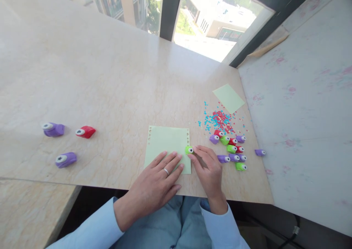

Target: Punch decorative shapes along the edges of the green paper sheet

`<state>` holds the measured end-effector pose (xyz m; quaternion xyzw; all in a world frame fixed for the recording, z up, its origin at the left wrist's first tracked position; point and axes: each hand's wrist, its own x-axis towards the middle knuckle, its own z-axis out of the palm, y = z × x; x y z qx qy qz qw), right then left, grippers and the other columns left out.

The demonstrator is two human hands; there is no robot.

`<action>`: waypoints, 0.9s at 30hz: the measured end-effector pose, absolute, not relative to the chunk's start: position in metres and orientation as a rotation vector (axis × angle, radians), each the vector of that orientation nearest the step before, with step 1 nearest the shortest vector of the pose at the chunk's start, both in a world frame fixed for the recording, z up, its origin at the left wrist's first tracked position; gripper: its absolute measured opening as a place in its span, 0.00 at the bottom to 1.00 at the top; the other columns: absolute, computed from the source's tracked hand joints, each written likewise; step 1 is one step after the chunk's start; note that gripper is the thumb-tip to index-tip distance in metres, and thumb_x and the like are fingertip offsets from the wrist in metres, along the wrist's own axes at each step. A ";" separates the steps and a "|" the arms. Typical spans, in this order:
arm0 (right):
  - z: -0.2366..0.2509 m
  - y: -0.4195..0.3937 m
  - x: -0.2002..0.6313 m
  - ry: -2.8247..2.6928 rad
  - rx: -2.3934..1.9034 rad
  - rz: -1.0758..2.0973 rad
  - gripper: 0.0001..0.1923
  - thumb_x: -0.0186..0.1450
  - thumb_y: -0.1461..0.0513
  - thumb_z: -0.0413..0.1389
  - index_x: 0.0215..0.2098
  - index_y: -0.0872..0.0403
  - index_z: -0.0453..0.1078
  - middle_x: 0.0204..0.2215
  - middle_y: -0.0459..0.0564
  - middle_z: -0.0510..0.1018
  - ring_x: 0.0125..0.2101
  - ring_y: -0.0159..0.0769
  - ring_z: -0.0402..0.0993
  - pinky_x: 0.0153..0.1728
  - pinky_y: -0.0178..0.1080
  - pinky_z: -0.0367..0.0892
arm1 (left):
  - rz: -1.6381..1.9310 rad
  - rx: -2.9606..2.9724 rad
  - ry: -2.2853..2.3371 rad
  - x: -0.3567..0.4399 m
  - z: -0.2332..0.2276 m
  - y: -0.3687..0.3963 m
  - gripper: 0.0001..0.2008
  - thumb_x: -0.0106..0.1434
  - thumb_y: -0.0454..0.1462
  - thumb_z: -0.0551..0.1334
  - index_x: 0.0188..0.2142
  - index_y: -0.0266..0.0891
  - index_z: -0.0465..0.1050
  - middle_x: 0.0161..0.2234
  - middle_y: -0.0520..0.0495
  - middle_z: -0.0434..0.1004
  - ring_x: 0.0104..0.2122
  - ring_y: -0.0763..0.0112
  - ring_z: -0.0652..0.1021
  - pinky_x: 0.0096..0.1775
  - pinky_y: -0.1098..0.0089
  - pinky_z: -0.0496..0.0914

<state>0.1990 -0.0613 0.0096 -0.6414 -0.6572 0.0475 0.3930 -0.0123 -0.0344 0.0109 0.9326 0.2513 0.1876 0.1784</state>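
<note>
A person's left hand lies flat, fingers spread, pinning a pale green paper to the counter. The right hand pinches a small green punch at the paper's right edge; punching seems under way, and pressing it down firmly looks needed. Beyond sit more punches and confetti.

Wide bare counter left and ahead, punch cluster and confetti crowding right — wall seemingly close beyond.
</note>
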 end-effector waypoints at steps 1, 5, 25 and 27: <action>0.009 -0.061 0.199 -1.668 -1.629 0.119 0.08 0.66 0.63 0.61 0.44 0.50 0.78 0.39 0.54 0.81 0.41 0.41 0.79 0.44 0.46 0.77 | 0.539 2.636 0.712 -0.012 0.011 -0.034 0.21 0.71 0.43 0.56 0.60 0.36 0.67 0.64 0.36 0.66 0.65 0.53 0.66 0.65 0.49 0.60; 0.007 -0.062 0.200 -1.670 -1.632 0.116 0.08 0.67 0.62 0.60 0.44 0.50 0.78 0.40 0.54 0.82 0.42 0.41 0.79 0.44 0.47 0.77 | 0.559 2.649 0.710 -0.012 0.010 -0.034 0.21 0.72 0.44 0.55 0.59 0.37 0.68 0.63 0.37 0.67 0.64 0.54 0.66 0.65 0.50 0.59; 0.034 -0.046 0.218 -1.302 -1.728 0.611 0.17 0.62 0.50 0.62 0.41 0.54 0.74 0.34 0.52 0.81 0.33 0.39 0.79 0.35 0.42 0.75 | 0.520 2.686 0.692 -0.013 0.010 -0.034 0.22 0.70 0.44 0.56 0.59 0.34 0.68 0.63 0.35 0.67 0.64 0.52 0.66 0.64 0.50 0.59; 0.046 -0.035 0.225 -1.414 -1.792 0.721 0.17 0.59 0.51 0.64 0.38 0.54 0.74 0.31 0.50 0.80 0.30 0.38 0.77 0.32 0.41 0.74 | 0.526 2.687 0.692 -0.013 0.010 -0.035 0.22 0.70 0.44 0.57 0.59 0.34 0.68 0.63 0.34 0.67 0.64 0.52 0.66 0.64 0.50 0.58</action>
